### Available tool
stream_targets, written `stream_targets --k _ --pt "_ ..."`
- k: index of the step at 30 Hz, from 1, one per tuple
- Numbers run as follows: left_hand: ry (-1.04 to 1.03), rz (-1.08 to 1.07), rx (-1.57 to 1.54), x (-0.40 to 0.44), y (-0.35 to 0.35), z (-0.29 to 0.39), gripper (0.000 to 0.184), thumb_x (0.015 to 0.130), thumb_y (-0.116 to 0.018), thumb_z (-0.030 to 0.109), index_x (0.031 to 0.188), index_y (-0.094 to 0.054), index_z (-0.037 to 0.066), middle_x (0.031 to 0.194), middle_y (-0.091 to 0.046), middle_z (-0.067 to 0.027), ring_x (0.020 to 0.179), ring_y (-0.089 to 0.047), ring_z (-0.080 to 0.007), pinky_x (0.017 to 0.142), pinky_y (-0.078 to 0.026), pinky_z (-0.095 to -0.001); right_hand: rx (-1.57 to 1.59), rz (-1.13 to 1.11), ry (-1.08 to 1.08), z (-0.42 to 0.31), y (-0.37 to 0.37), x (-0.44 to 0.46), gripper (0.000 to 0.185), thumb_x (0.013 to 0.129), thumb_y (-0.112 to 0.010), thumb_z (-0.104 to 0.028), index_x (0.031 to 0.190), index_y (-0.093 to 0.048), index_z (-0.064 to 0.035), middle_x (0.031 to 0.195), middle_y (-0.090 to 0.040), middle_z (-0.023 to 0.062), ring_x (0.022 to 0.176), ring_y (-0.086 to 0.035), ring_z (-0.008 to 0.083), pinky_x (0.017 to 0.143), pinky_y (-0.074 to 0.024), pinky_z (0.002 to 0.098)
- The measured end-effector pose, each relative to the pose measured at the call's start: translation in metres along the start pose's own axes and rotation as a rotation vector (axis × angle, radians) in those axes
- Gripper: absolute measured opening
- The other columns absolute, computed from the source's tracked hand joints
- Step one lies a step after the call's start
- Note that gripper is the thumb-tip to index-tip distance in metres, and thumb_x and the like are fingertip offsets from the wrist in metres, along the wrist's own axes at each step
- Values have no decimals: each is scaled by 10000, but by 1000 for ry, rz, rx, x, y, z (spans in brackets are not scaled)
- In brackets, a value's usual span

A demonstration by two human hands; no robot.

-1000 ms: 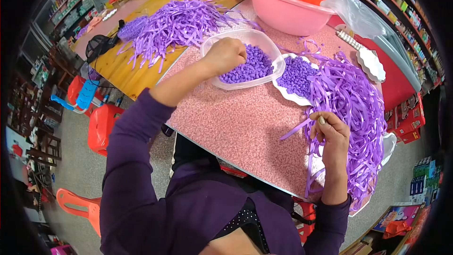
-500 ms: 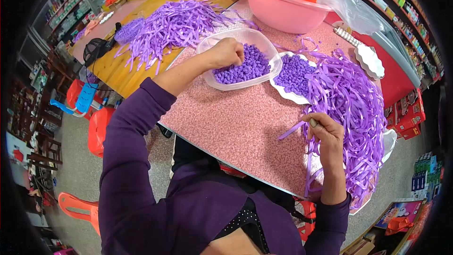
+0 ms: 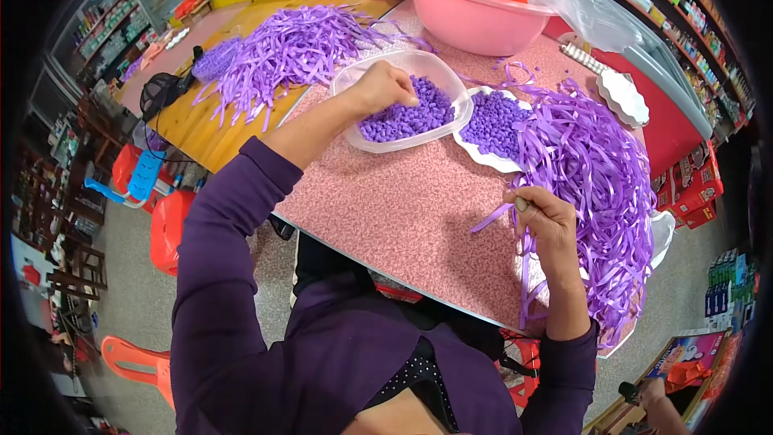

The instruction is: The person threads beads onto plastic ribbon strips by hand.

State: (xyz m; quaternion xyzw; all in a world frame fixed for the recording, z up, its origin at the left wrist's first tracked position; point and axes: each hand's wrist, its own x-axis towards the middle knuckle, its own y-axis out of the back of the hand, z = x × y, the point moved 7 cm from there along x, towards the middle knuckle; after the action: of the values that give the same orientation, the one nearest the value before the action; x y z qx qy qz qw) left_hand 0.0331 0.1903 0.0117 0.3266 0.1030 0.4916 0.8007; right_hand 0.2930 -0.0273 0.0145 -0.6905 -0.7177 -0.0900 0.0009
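My left hand (image 3: 385, 89) is over a clear plastic tub (image 3: 386, 145) of small purple beads (image 3: 423, 117), its fingers pinched down at them; what they hold, if anything, is hidden. Closed around a purple ribbon (image 3: 491, 217), my right hand (image 3: 543, 213) is above the pink speckled table (image 3: 403, 201), thumb against forefinger. More beads lie in a white scalloped dish (image 3: 491, 163) beside the tub. A big heap of purple ribbons (image 3: 600, 185) covers the table's right side, next to my right hand.
Behind the tub stands a pink basin (image 3: 479, 24) with red and clear plastic bags. Another ribbon heap (image 3: 294, 52) lies on the wooden table at the left. White scalloped dishes (image 3: 622, 98) are at the back right. A person's forearm (image 3: 662, 409) shows at the lower right.
The view has shifted slightly. My left hand has turned its fingertips lower towards the beads. My right hand still holds the ribbon. Another person's forearm has come into view at the lower right.
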Motion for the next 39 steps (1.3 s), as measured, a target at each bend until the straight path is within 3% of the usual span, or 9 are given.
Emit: stream_targets --k 2,3,4,7,10,12,15,24,39 --pt "287 106 -320 -11 13 -1 88 801 -749 92 819 -717 12 703 -657 -8 602 -563 -93 569 -458 -246 9 3 10 2 -1 0 148 901 -611 -28 985 -716 35 723 -568 -31 625 -460 48 559 -366 215" --pt "293 81 -500 -16 13 3 118 873 -706 106 917 -688 -1 754 -642 -29 635 -550 -85 542 -439 -227 6 0 4 4 -1 0 149 910 -608 -30 993 -715 33 716 -559 -37 614 -453 45 551 -361 213" --pt "289 82 -498 -20 13 7 118 873 -706 106 917 -688 -1 754 -642 -29 635 -550 -85 542 -439 -227 3 0 -2 4 -1 0 149 919 -605 -33 1001 -713 30 708 -550 -44 603 -445 43 542 -356 210" --pt "256 -113 -1137 -43 -12 32 152 939 -623 85 1046 -632 -23 913 -633 -91 725 -574 -119 570 -465 -246 15 37 36 -2 -3 0 148 931 -602 -24 1024 -709 17 706 -541 -55 595 -437 36 537 -346 206" --pt "245 -105 -1261 -78 -43 67 167 943 -620 88 1059 -630 -32 926 -637 -102 719 -574 -129 590 -473 -252 -73 56 139 -21 -10 -5 203 912 -538 33 1053 -685 42 763 -595 15 599 -487 52 552 -385 217" --pt "219 -127 -1284 -94 -60 81 174 941 -623 85 1068 -632 -32 933 -638 -107 725 -580 -135 596 -476 -258 -124 59 181 -31 -16 -9 182 906 -575 35 1053 -683 39 758 -582 -2 610 -472 53 560 -373 214" --pt "150 -133 -1316 -105 -78 94 186 935 -629 76 1087 -636 -31 941 -641 -112 746 -597 -147 602 -482 -269 -321 123 438 -57 -26 -18 141 901 -630 21 1033 -681 25 733 -558 -2 617 -458 67 561 -357 231" --pt "78 -1 -1313 -120 -95 116 184 913 -648 13 1080 -650 -64 883 -663 -100 763 -640 -160 620 -516 -261 -475 156 508 -62 -27 -24 113 909 -632 9 1011 -680 5 715 -556 33 608 -481 98 560 -373 250" --pt "-111 117 -1231 -125 -87 121 182 885 -667 -25 1066 -661 -45 954 -650 -103 772 -611 -155 623 -516 -273 -498 154 502 -62 -27 -23 99 912 -638 -2 1003 -678 5 698 -517 31 601 -463 101 555 -360 252"
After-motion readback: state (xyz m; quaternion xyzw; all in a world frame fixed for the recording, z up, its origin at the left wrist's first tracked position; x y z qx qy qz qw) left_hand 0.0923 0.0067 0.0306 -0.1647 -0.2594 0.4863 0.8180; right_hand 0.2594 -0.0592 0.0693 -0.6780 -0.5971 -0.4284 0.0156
